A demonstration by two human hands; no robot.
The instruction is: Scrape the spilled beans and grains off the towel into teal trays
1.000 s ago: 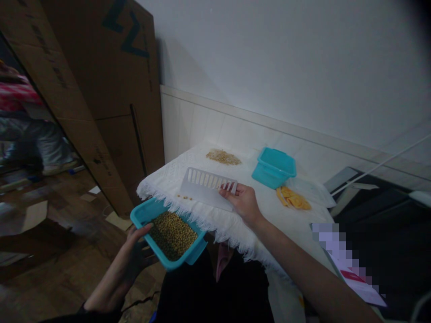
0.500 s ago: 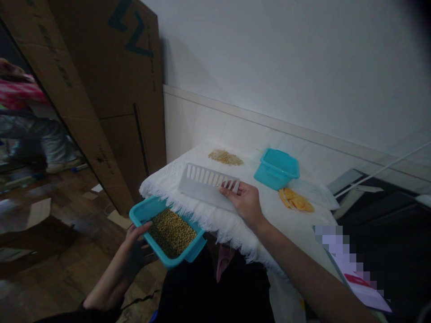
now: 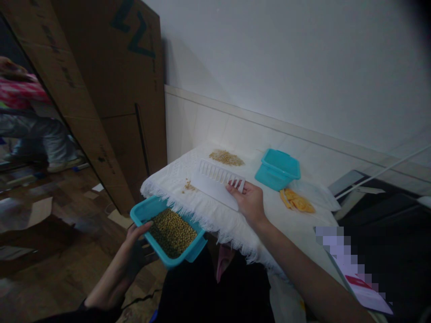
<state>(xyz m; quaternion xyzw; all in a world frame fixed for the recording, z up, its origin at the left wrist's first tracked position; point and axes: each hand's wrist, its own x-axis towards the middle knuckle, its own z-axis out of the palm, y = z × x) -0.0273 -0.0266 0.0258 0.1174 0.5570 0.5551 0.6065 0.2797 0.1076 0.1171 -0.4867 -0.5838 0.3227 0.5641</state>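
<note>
My left hand (image 3: 136, 242) grips the near left rim of a turquoise bin (image 3: 188, 258), thumb over the edge. Yellow beans (image 3: 175, 229) fill its bottom, with darker green ones on the near left side. The bin is held just below the table's fringed edge. My right hand (image 3: 249, 202) pinches the right end of a white slotted plastic plate (image 3: 215, 186), tilted over the cloth. Left of the plate lie a few loose beans (image 3: 189, 185). Behind it is a bigger bean pile (image 3: 226, 157).
A second turquoise bin (image 3: 278, 168) stands at the back right of the white tablecloth (image 3: 171, 175). Beside it lie a yellow cloth (image 3: 296, 201) and a clear lid (image 3: 318, 194). A tall cardboard box (image 3: 134, 89) rises at left; a person (image 3: 33, 116) sits beyond it.
My right hand has shifted the slotted plate right and slightly away from the table edge. Loose beans now show to its left. The left hand and its bin stay about where they were.
</note>
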